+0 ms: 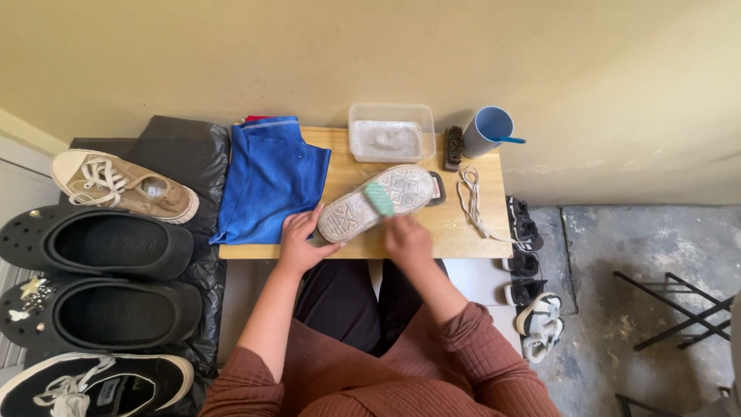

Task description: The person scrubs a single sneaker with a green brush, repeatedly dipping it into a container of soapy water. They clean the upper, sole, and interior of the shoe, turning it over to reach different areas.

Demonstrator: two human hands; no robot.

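A sneaker [386,193] lies sole-up on a small wooden table [463,232], its pale tread soiled. My left hand [299,235] grips the heel end of the sneaker and holds it steady. My right hand [407,235] is closed on a green-headed brush [379,198] whose head rests on the middle of the sole; the hand looks slightly blurred. A loose white shoelace [471,202] lies on the table to the right of the sneaker.
Clear plastic tub [390,133] of soapy water, a dark bristle brush [454,147] and a blue cup [488,131] stand at the table's back. A blue cloth [270,179] covers its left part. A tan sneaker [123,185], black clogs [100,243] and more shoes lie left; sandals [532,297] right.
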